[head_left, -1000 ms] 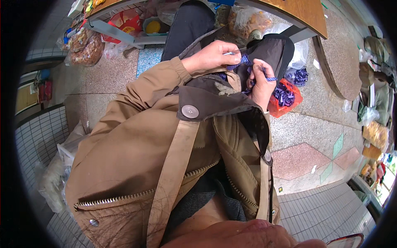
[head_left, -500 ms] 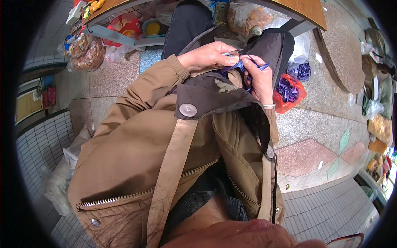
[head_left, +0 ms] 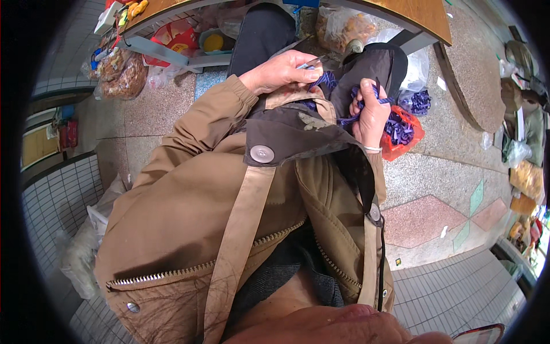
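Observation:
My left hand (head_left: pixel 283 73) is above my lap, closed in a pinch on a small thin pointed tool (head_left: pixel 316 60) with a dark tip. Its exact kind is too small to make out. A purple striped fabric strip (head_left: pixel 325 80) hangs beside those fingertips. Farther right, my right hand (head_left: pixel 371 117) is wrapped round another purple striped strip (head_left: pixel 382 100), whose ends stick out on both sides of the fist. More purple pieces lie on the brown apron (head_left: pixel 321 135) across my lap, partly hidden by its folds.
A red plastic bag (head_left: pixel 413 137) of purple pieces sits on the floor by my right hand, with a clear bag (head_left: pixel 408 98) of similar pieces behind it. Ahead stands a wooden table (head_left: pixel 425 20). Several filled plastic bags lie around, including one at the left (head_left: pixel 121 80).
My hands have moved apart: the right hand went to the right with its purple strip, and the left shifted slightly left, still pinching the tool.

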Demonstrator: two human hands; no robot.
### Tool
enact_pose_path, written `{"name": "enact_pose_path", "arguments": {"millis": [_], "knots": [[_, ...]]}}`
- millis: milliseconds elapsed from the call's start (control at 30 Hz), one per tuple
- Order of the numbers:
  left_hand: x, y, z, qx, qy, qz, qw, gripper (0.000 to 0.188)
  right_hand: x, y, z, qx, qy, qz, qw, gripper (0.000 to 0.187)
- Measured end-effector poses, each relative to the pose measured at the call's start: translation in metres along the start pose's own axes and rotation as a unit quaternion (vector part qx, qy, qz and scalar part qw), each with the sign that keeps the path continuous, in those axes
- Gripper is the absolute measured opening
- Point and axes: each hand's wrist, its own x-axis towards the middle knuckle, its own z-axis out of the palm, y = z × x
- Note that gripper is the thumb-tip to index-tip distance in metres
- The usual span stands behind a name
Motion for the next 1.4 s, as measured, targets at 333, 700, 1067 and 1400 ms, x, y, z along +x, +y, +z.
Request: {"name": "enact_pose_path", "arguments": {"millis": [333, 700, 1067, 1400], "knots": [[0.001, -0.002, -0.001, 0.033, -0.018, 0.026, 0.999, 0.025, -0.006, -0.001, 0.009, -0.088, -0.165, 0.098, 0.978, 0.015], [0.004, -0.003, -0.018, 0.018, 0.018, 0.008, 1.000, 0.021, 0.005, -0.002, 0.005, -0.044, -0.097, 0.065, 0.992, 0.009], [0.043, 0.077, -0.011, 0.173, 0.081, 0.096, 0.977, 0.027, -0.004, 0.005, 0.005, -0.124, -0.066, 0.059, 0.988, 0.032], [0.119, 0.151, -0.033, 0.114, 0.290, 0.210, 0.927, 0.031, -0.001, 0.008, 0.006, -0.081, -0.093, 0.076, 0.989, 0.013]]}}
